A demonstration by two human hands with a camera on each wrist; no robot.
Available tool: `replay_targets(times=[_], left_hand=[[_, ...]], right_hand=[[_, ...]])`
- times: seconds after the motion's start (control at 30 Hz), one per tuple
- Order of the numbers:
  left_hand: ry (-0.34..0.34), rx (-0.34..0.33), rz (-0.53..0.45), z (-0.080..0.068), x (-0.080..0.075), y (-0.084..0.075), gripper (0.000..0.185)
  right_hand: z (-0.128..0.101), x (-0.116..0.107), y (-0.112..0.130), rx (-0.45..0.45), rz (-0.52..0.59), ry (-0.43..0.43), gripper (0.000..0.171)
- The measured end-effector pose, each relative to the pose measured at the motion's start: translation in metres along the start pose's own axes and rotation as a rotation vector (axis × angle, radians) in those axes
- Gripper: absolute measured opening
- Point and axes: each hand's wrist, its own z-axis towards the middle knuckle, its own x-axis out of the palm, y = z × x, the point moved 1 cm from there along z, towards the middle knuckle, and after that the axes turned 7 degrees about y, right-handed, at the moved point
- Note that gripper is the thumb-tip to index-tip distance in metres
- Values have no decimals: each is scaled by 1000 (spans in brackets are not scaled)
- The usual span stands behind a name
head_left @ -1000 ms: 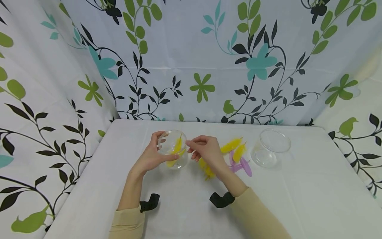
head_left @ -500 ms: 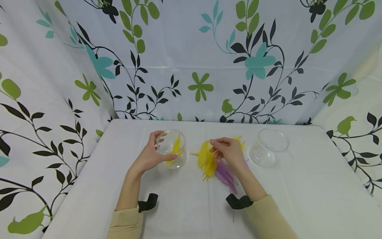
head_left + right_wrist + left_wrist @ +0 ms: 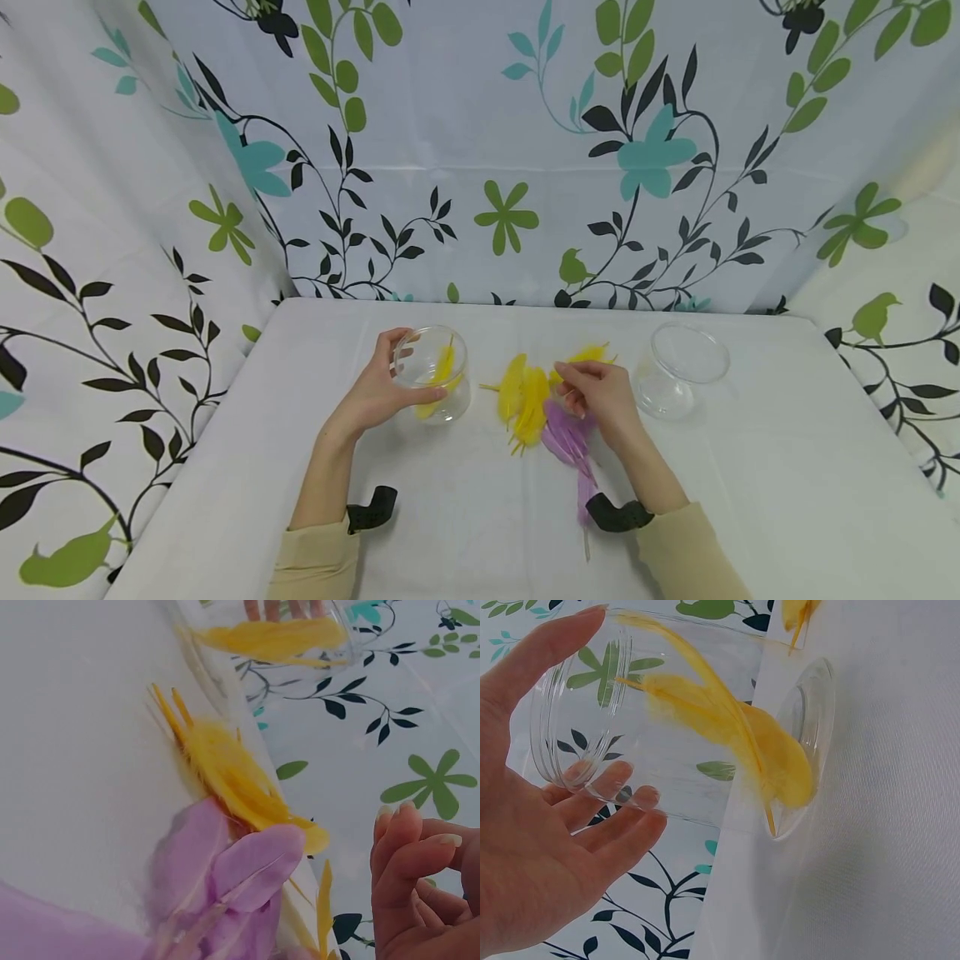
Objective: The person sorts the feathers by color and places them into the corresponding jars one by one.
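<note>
My left hand (image 3: pixel 378 383) grips a clear glass jar (image 3: pixel 453 408), thumb on the near side of its rim and fingers behind. Inside the jar (image 3: pixel 705 799), yellow feathers (image 3: pixel 776 750) lean against the wall, as the left wrist view shows. My right hand (image 3: pixel 603 396) hovers over the loose feathers to the right, its fingers bent and thumb near the index finger. Nothing shows between the fingers of the right hand (image 3: pixel 420 877) in the right wrist view. Below it lie yellow feathers (image 3: pixel 532 404) and a bunch of purple feathers (image 3: pixel 567 433).
A second clear glass jar (image 3: pixel 667 396) stands right of the right hand, with no feathers visible in it. More yellow feathers (image 3: pixel 592 353) lie behind the right hand. The white-covered table (image 3: pixel 465 533) ends at a patterned curtain (image 3: pixel 450 150).
My right hand has moved from beside the held jar's rim rightward over the feathers, uncovering more yellow and purple ones. The left hand keeps its grip on the jar.
</note>
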Motion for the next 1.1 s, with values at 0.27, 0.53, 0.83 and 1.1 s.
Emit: replay_targets(times=[0.27, 0.53, 0.83, 1.1], left_hand=[[-3, 8, -7, -3, -1, 0, 105], [0, 19, 4, -3, -1, 1, 104], [4, 27, 7, -2, 1, 0, 104], [6, 31, 13, -1, 1, -1, 103]], right_hand=[[8, 2, -13, -20, -48, 7, 37], [13, 9, -20, 33, -210, 29, 31], [15, 13, -23, 48, -320, 40, 25], [14, 11, -17, 14, -364, 17, 22]])
